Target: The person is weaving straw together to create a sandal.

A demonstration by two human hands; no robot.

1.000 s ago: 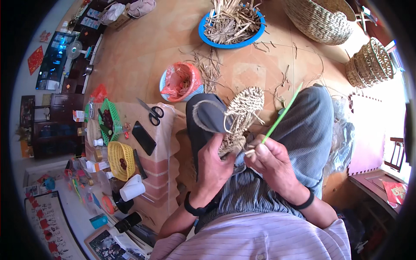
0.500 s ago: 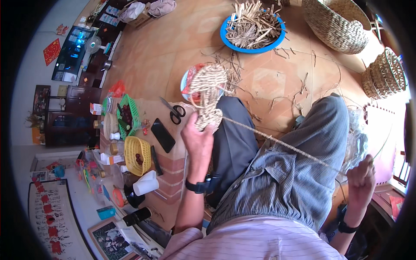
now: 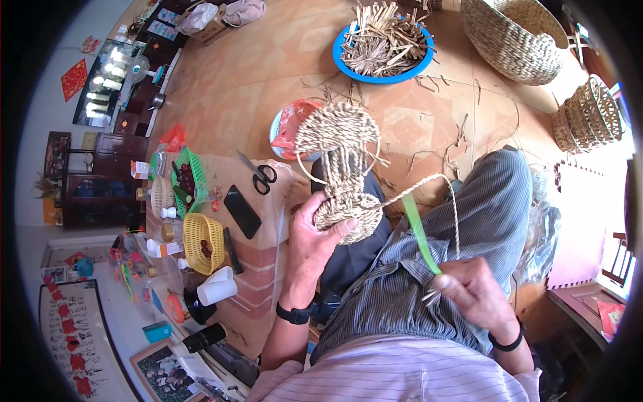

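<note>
My left hand [image 3: 313, 236] grips the lower rounded end of a woven straw piece [image 3: 338, 130], which has a broad oval top, a narrower braided middle and loops at its sides. A twisted straw cord [image 3: 432, 179] leaves its lower right, arches up and hangs down toward my right hand [image 3: 469, 291]. That hand is closed on a bright green strip [image 3: 420, 238], with some pale strand ends poking out below the fingers. Both hands are over my lap, the woven piece above my left leg.
At left, a low table [image 3: 258, 295] holds black scissors [image 3: 263, 179], a phone [image 3: 241, 211], a yellow basket [image 3: 201, 248] and a green basket [image 3: 184, 194]. Ahead on the floor are a red-lined bucket [image 3: 287, 130], a blue basin of straw [image 3: 382, 57] and woven baskets [image 3: 509, 47].
My right hand swung out to the right, drawing the cord taut, and has come back toward my lap, leaving it slack. The woven piece moved up and left, then slightly right.
</note>
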